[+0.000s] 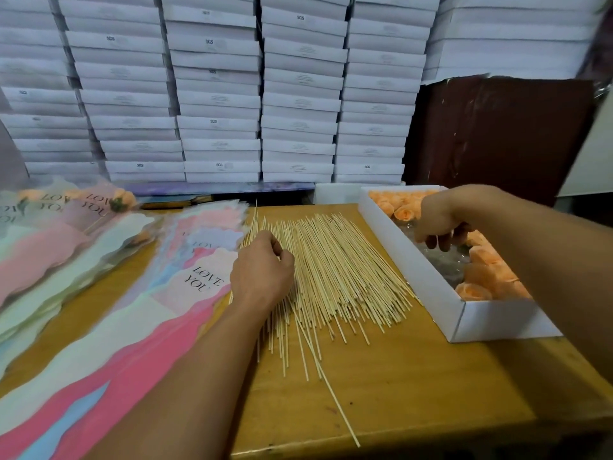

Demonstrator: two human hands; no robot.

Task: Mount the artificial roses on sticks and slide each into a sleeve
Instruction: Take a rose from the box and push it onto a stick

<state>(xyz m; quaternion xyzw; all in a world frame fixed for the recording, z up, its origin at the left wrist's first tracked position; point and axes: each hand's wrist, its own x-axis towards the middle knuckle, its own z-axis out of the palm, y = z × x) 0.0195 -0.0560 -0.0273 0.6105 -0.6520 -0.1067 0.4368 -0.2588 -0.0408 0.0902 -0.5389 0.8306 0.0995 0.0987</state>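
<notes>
A wide pile of thin wooden sticks [338, 270] lies in the middle of the wooden table [414, 376]. My left hand [262, 270] rests on the pile's left side, fingertips pinched together on a stick. To the right, a long white box [414, 270] holds peach artificial roses [481, 257] on a clear plastic tray. My right hand [438, 224] reaches into that box with its fingers curled down; what is under them is hidden. Pastel "LOVE YOU" sleeves [199, 283] are fanned out to the left of the sticks.
Several finished roses in sleeves [116, 200] lie at the far left. Tall stacks of flat white boxes [298, 94] fill the wall behind the table. A dark brown board [497, 134] leans at the back right. One loose stick [341, 410] points toward the front edge.
</notes>
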